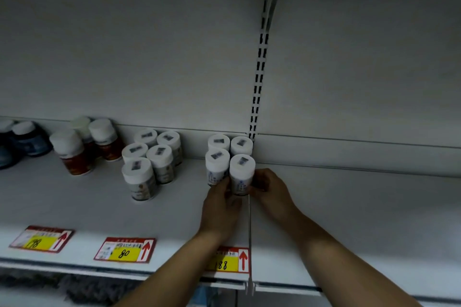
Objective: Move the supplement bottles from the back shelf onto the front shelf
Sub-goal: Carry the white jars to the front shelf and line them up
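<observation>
Both hands meet at one white-capped supplement bottle (242,174): the left hand (220,203) curls against its left side, the right hand (268,188) presses its right, so the bottle is clasped between them. It is the front-right member of a cluster of four bottles (229,157) standing upright deep on a white shelf (349,207), against the back wall just left of the slotted upright (258,77). Left of that cluster stand five similar bottles (152,157), then red-labelled ones (82,144) and dark blue jars (22,142). Price tags (124,249) line the shelf's front lip, well forward of the cluster. Rigid, small and likely light plastic, the bottle should lift easily; its smooth label may slip, so holding the body below the cap looks safest. Fingertips are hidden behind the bottle, label print is unreadable, and the blue jars are cut off by the frame.
</observation>
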Demonstrator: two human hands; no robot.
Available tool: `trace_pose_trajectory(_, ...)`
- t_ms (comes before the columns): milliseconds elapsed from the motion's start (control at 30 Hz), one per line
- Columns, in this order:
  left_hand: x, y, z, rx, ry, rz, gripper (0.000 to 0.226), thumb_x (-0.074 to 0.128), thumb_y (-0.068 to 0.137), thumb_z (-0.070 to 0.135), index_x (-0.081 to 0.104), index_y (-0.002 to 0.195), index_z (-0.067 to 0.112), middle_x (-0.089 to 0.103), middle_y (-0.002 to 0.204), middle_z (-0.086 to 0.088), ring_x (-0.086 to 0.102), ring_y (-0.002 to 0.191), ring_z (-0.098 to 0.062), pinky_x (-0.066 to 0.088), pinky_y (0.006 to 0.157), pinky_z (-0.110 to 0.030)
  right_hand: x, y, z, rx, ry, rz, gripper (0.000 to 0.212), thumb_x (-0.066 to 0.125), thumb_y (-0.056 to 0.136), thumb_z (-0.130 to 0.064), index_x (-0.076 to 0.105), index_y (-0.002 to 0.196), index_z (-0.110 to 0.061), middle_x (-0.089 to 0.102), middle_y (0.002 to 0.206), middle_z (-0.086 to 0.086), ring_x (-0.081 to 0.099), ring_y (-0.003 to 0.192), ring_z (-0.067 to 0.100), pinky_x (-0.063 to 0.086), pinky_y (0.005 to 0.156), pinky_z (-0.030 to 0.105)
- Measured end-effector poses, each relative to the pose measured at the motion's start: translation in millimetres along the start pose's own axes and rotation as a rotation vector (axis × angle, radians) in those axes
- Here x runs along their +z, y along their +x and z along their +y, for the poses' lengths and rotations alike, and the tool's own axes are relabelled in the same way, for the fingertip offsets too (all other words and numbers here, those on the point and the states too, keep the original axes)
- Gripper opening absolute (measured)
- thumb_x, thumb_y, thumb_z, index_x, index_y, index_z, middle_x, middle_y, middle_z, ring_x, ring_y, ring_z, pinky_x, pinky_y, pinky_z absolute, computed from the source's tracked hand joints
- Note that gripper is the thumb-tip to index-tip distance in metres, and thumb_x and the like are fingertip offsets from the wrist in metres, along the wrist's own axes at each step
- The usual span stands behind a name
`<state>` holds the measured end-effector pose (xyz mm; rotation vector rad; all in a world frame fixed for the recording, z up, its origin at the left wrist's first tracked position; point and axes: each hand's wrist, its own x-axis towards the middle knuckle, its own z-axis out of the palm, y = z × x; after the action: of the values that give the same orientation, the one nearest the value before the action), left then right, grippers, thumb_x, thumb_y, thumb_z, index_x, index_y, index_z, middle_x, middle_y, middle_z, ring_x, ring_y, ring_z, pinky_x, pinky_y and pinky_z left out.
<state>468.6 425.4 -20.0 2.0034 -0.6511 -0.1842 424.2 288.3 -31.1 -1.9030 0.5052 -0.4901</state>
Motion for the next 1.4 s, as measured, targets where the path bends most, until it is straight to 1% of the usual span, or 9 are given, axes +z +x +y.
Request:
trace_pose_trajectory(100, -1, -1, -1, -0.014, -0.016, -0.025, 0.050, 0.058, 0.084, 0.007, 0.046, 0.132, 0.018, 0.054, 0.130, -0.006, 0.054, 0.116, -0.020, 0.038, 0.090, -0.019, 0, 0, -3, 0.005, -0.015, 0.015, 0.028, 0.075, 0.072, -0.013, 0.055, 0.089, -0.023, 0.064, 0.093, -0.004, 0.059, 0.090, 0.012, 0.041, 0.074, 0.018)
trace_pose_trajectory(200, -1, -2, -1, -0.013, -0.033, -0.029, 0.050, 0.057, 0.085, 0.007, 0.046, 0.132, 0.017, 0.053, 0.133, -0.006, 0.052, 0.119, -0.021, 0.037, 0.093, -0.019, 2, 1, -4, 0.019, -0.022, 0.028, 0.028, 0.076, 0.072, -0.015, 0.055, 0.089, -0.023, 0.062, 0.090, -0.006, 0.058, 0.086, 0.008, 0.040, 0.070, 0.007)
trace_pose_trajectory(367, 0, 1, -3, -0.001, -0.027, -0.023, 0.050, 0.057, 0.084, 0.006, 0.047, 0.132, 0.016, 0.053, 0.133, -0.007, 0.052, 0.120, -0.022, 0.038, 0.094, -0.021, 3, 4, -4, 0.039, -0.016, 0.040, 0.029, 0.077, 0.070, -0.016, 0.056, 0.089, -0.021, 0.065, 0.093, 0.000, 0.062, 0.093, 0.016, 0.046, 0.081, 0.025)
trace_pose_trajectory(667, 0, 3, -6, -0.020, -0.008, -0.052, 0.049, 0.059, 0.084, 0.010, 0.047, 0.132, 0.014, 0.051, 0.135, -0.008, 0.049, 0.123, -0.021, 0.038, 0.103, -0.027, 3, 7, -7, 0.039, -0.098, 0.057, 0.031, 0.075, 0.074, -0.017, 0.062, 0.101, -0.012, 0.066, 0.099, 0.001, 0.058, 0.091, 0.010, 0.039, 0.069, 0.008)
trace_pose_trajectory(800, -1, 4, -5, -0.022, -0.001, -0.066, 0.049, 0.058, 0.085, 0.011, 0.046, 0.133, 0.014, 0.052, 0.135, -0.008, 0.050, 0.122, -0.020, 0.037, 0.099, -0.020, 4, 8, -7, 0.038, -0.142, 0.071, 0.034, 0.074, 0.075, -0.020, 0.063, 0.106, -0.011, 0.067, 0.109, 0.007, 0.061, 0.101, 0.020, 0.039, 0.080, 0.021)
trace_pose_trajectory(1033, -9, 0, 0, -0.041, 0.002, -0.087, 0.044, 0.056, 0.087, 0.013, 0.048, 0.130, 0.018, 0.055, 0.131, -0.005, 0.052, 0.118, -0.016, 0.033, 0.088, -0.014, 4, 2, -13, 0.052, -0.116, 0.069, 0.038, 0.074, 0.076, -0.017, 0.062, 0.111, -0.010, 0.065, 0.106, 0.005, 0.057, 0.094, 0.012, 0.037, 0.069, 0.011)
trace_pose_trajectory(1167, -13, -7, 10, -0.050, -0.043, -0.061, 0.039, 0.057, 0.087, 0.012, 0.052, 0.126, 0.014, 0.059, 0.126, -0.006, 0.055, 0.115, -0.016, 0.033, 0.084, -0.012, -7, -13, -21, 0.090, -0.047, 0.143, 0.042, 0.073, 0.076, -0.011, 0.059, 0.115, -0.004, 0.064, 0.115, 0.015, 0.061, 0.106, 0.025, 0.046, 0.094, 0.032)
trace_pose_trajectory(1267, -6, -16, 28, 0.000, -0.060, -0.105, 0.037, 0.056, 0.088, 0.012, 0.053, 0.124, 0.012, 0.059, 0.126, -0.006, 0.055, 0.113, -0.017, 0.031, 0.078, -0.006, -28, -31, -30, 0.115, 0.012, 0.208, 0.042, 0.070, 0.078, -0.010, 0.058, 0.118, -0.004, 0.063, 0.116, 0.014, 0.061, 0.104, 0.023, 0.046, 0.096, 0.033)
trace_pose_trajectory(1400, 21, -32, 66, 0.102, -0.161, -0.169, 0.039, 0.056, 0.087, 0.007, 0.051, 0.126, 0.009, 0.058, 0.127, -0.008, 0.056, 0.110, -0.016, 0.037, 0.084, -0.012, -69, -63, -37, 0.152, 0.088, 0.314, 0.039, 0.068, 0.081, -0.010, 0.058, 0.118, -0.006, 0.063, 0.118, 0.013, 0.060, 0.103, 0.022, 0.046, 0.099, 0.040)
